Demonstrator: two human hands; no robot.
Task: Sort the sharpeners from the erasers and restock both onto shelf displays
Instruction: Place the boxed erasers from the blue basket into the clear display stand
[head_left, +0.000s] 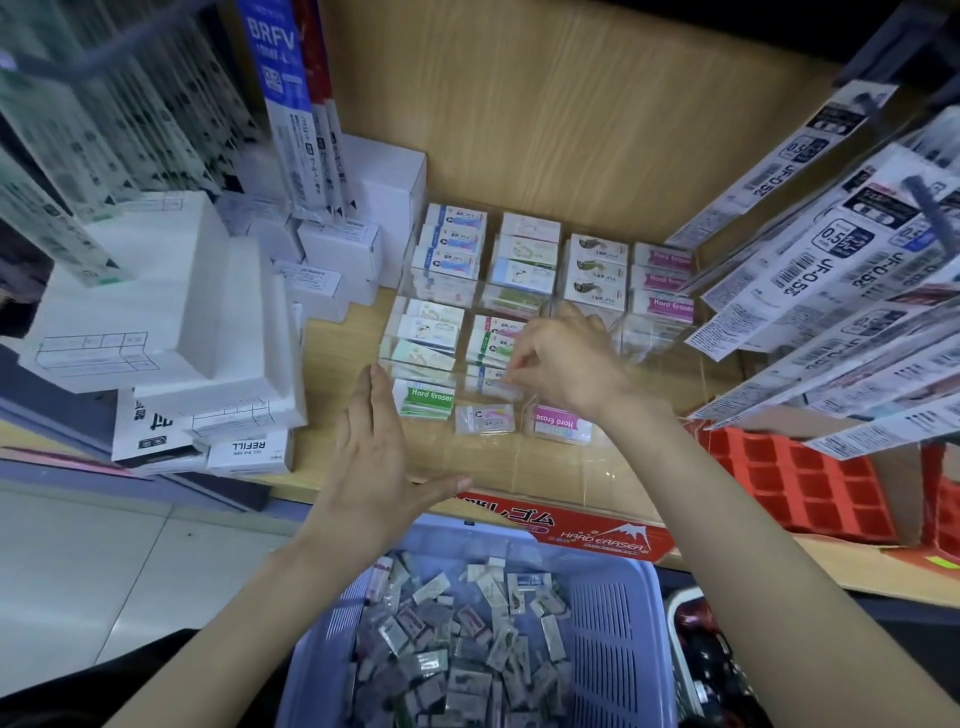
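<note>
Nearest up, the lavender slotted plastic basket (639, 623), cut off at the bottom edge, heaped with small wrapped packets (467, 639) too blurred to tell eraser from sharpener. Above it, the left hand (374, 457) is flat, fingers straight and together, thumb out, gripping nothing. The right hand (566, 364) reaches into the clear acrylic compartment display (597, 467), fingertips pinching a small white wrapped eraser (493, 382) at the middle stack; the palm hides the slots behind it. A green-banded Hard Eraser (425, 397) and a pink one (558, 422) lie in the front row. All of it sits on a pale wooden shelf (332, 364), with white cardboard boxes (171, 312) stacked to the left and hanging refill packs (831, 291) crowding the right.
</note>
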